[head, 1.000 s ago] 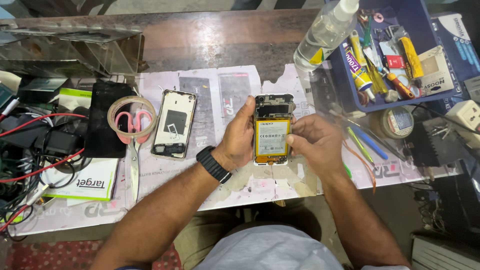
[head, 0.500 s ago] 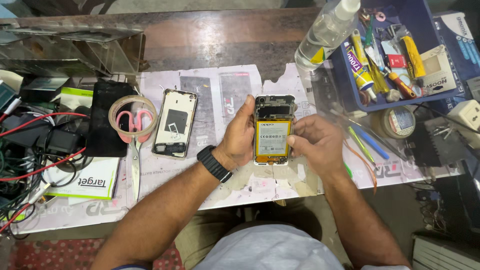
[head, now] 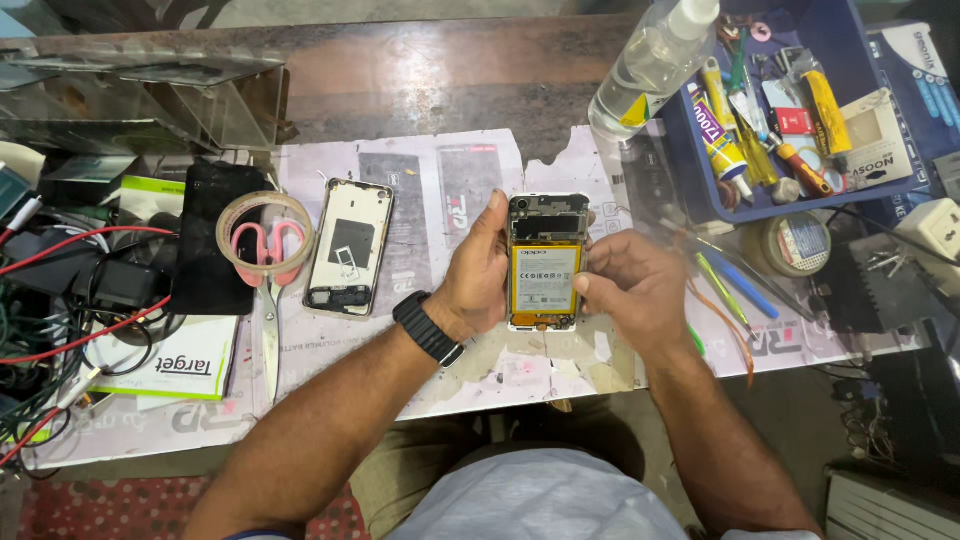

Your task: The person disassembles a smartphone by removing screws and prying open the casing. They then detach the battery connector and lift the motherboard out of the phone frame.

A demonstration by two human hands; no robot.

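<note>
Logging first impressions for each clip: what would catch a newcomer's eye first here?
The opened phone with its yellow battery showing, held at the centre between the left hand and right hand. To its left lie a detached back cover and pink-handled scissors inside a tape ring. A blue tray of tools sits top right.

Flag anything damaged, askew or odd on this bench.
The paper mat is torn and stained along its front edge below the opened phone, held by the left hand and right hand. The clear bottle leans tilted against the blue bin.
</note>
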